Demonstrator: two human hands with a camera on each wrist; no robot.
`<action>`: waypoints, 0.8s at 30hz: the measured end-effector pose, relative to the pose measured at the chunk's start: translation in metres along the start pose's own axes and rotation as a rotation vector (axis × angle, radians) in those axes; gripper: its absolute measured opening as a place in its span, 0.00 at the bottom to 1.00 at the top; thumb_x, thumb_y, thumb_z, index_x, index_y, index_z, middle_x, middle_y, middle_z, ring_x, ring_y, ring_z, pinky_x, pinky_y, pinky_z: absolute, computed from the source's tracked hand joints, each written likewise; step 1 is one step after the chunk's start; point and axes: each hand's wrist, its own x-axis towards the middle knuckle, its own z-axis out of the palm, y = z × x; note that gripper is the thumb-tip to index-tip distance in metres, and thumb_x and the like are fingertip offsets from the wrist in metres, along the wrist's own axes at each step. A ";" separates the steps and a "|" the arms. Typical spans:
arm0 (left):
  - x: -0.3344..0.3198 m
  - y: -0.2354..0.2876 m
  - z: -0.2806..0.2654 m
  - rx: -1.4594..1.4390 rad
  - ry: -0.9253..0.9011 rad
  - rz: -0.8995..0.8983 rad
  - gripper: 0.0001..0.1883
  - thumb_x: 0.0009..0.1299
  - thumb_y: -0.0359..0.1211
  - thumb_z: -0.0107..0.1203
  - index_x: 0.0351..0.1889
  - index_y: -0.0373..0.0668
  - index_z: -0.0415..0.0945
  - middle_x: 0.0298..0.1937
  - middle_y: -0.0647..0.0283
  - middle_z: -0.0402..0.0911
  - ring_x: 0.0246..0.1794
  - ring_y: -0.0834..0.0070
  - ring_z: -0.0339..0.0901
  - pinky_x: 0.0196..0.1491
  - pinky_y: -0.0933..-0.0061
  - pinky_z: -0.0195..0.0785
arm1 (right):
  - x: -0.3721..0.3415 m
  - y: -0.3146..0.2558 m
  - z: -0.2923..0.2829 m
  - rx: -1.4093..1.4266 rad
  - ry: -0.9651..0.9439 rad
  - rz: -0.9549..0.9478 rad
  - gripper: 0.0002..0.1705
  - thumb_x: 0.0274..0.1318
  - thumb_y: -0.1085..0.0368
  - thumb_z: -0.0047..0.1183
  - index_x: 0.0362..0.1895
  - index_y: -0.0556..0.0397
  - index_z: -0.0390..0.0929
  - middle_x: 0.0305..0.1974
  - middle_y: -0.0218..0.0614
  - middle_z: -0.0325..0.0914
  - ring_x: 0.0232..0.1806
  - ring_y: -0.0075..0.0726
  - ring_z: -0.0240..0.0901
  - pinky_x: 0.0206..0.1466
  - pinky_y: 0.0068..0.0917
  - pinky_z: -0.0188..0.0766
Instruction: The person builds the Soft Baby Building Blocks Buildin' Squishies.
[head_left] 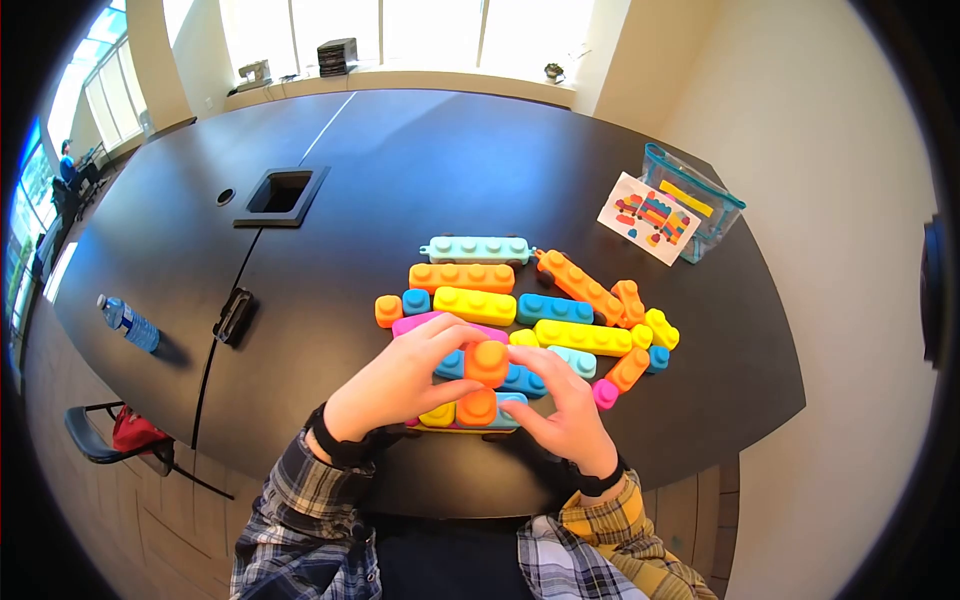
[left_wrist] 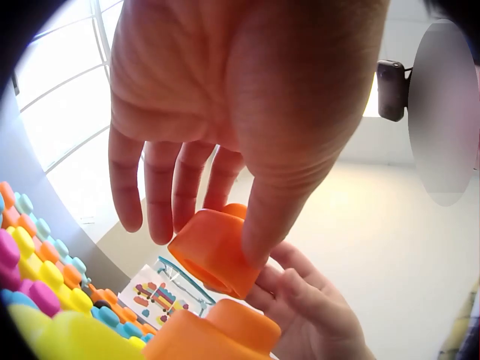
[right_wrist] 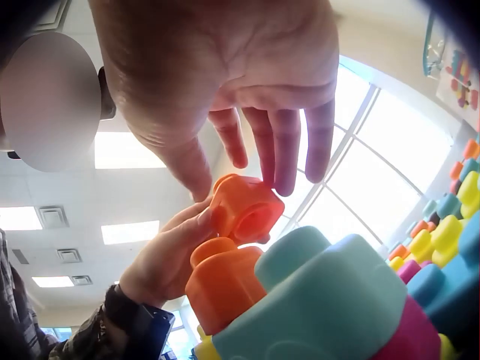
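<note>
An orange block (head_left: 487, 363), one stud on top and hollow beneath, is held in the air by my left hand (head_left: 408, 372), thumb on one side and fingertips on the other. Close on its right is my right hand (head_left: 568, 408), fingers spread and slightly bent, thumb apart from the block. Directly below sits another orange block (right_wrist: 225, 285) in the nearest row, between a yellow block (head_left: 438, 416) and a light teal block (right_wrist: 315, 292). The held block's open underside (right_wrist: 259, 221) shows, tilted, in the right wrist view.
Several rows of coloured blocks (head_left: 475, 304) lie beyond my hands, with an angled orange piece (head_left: 580, 285) at right. A picture card (head_left: 650, 218) leans by a clear bag (head_left: 715, 220). At left are a water bottle (head_left: 130, 323), a black case (head_left: 234, 317) and a table opening (head_left: 282, 193).
</note>
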 end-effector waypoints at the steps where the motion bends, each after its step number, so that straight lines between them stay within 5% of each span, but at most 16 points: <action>1: 0.001 0.002 0.004 -0.001 0.000 0.002 0.26 0.66 0.31 0.74 0.61 0.41 0.77 0.53 0.57 0.80 0.54 0.59 0.81 0.57 0.63 0.76 | 0.003 0.001 0.003 -0.002 0.048 -0.012 0.34 0.61 0.67 0.70 0.71 0.52 0.75 0.65 0.49 0.80 0.68 0.55 0.77 0.71 0.42 0.73; 17: -0.020 -0.004 0.007 -0.136 -0.079 -0.097 0.35 0.65 0.39 0.77 0.69 0.42 0.76 0.63 0.55 0.81 0.64 0.59 0.80 0.67 0.59 0.75 | -0.017 0.029 -0.009 0.106 0.219 0.030 0.34 0.45 0.74 0.72 0.61 0.53 0.79 0.55 0.41 0.82 0.56 0.41 0.82 0.60 0.35 0.80; 24: -0.062 -0.038 0.003 -0.042 -0.203 -0.158 0.34 0.60 0.40 0.80 0.62 0.42 0.79 0.60 0.56 0.83 0.61 0.54 0.80 0.64 0.58 0.75 | -0.037 0.030 -0.011 0.160 0.032 0.065 0.30 0.42 0.80 0.70 0.55 0.57 0.82 0.56 0.41 0.80 0.60 0.40 0.80 0.67 0.37 0.77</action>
